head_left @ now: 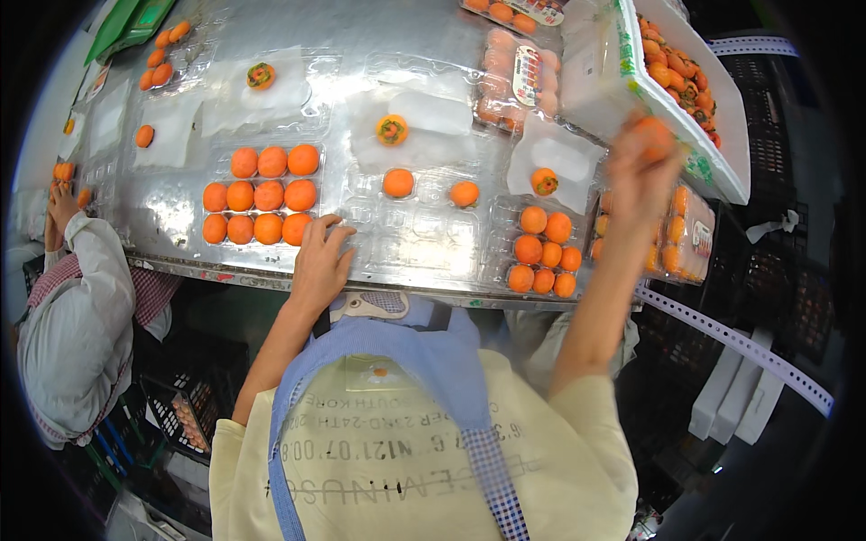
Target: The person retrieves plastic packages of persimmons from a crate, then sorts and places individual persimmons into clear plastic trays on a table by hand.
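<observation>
My right hand [639,162] is blurred and holds an orange persimmon [653,138] beside the foam box [626,51]. Inside that tilted white box lies a heap of persimmons [680,74]. My left hand [321,260] rests with spread fingers at the front right corner of a clear plastic clamshell tray [321,152]. Its fingertips are by a persimmon [295,230] in the front row; whether they press on it I cannot tell. Rows of persimmons [269,195] sit in that tray. Just right of it, another clear tray [413,250] holds two persimmons [398,183].
A partly filled tray of persimmons [541,253] stands right of centre. Closed labelled clamshells [497,74] sit against the foam box, and more [687,237] at the right edge. A green scale [132,27] is far left. Another person's hand [64,206] works at the left. Black crates [179,406] stand below.
</observation>
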Available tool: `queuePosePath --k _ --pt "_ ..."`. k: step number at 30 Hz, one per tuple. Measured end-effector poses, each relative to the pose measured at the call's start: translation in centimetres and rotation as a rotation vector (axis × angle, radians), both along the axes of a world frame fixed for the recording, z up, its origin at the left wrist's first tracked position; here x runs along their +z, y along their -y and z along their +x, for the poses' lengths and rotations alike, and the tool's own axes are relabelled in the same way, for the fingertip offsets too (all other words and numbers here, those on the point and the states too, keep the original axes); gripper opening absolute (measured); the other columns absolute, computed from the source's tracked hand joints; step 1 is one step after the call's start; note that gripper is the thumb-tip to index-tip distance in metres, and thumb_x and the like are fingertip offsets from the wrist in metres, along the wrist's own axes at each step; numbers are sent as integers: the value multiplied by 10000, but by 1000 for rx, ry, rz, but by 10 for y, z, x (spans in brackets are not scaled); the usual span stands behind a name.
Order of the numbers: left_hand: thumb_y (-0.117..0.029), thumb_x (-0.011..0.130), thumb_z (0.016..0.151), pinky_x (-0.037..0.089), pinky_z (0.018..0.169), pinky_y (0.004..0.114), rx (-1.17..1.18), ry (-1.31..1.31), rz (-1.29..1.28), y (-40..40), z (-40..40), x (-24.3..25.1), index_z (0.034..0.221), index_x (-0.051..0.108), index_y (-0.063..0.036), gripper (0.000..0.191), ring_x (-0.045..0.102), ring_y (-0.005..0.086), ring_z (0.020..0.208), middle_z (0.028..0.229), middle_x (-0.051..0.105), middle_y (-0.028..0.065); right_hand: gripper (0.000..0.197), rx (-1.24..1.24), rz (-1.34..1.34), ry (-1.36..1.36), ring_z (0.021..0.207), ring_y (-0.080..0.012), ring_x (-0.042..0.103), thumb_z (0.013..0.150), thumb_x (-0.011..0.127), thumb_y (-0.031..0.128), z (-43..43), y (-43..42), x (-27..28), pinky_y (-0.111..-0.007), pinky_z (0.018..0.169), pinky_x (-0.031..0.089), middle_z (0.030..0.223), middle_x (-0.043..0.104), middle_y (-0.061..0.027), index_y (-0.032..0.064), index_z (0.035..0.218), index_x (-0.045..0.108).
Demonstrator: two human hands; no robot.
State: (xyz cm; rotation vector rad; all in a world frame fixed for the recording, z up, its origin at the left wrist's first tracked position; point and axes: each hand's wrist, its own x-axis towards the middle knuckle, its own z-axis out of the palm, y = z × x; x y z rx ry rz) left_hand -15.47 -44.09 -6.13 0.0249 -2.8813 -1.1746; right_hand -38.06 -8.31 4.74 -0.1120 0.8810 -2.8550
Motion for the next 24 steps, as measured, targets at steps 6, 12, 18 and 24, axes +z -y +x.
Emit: queuePosePath --k 6,12,18,24 --pt "34 628 711 434 852 393 3 50 102 1 -2 -6 1072 544 -30 376 483 353 1033 1182 446 192 813 -152 132 93 1197 -325 414 898 390 551 -68 -16 23 -386 1030 332 1401 274 -265 -89 1366 208" --pt "38 616 738 468 812 371 24 114 188 -2 -6 -11 1147 498 -43 433 514 351 1002 1251 385 202 397 375 1535 -236 879 -176 611 807 667 252 50 123 -95 -290 766 488 1021 648 -83 30 1128 595" --pt "35 561 766 473 796 355 78 99 351 -3 -8 -16 1167 474 -32 415 529 305 976 1233 382 189 493 259 1834 -777 961 -287 518 632 782 230 88 182 -125 -381 778 459 1008 559 -84 53 1045 578" --pt "-103 563 836 497 730 292 326 248 616 -9 -27 -32 1298 352 -38 512 558 225 893 1245 369 203 497 298 1729 -595 961 -309 510 623 788 162 88 175 -130 -386 813 440 1019 533 -136 33 1040 549"
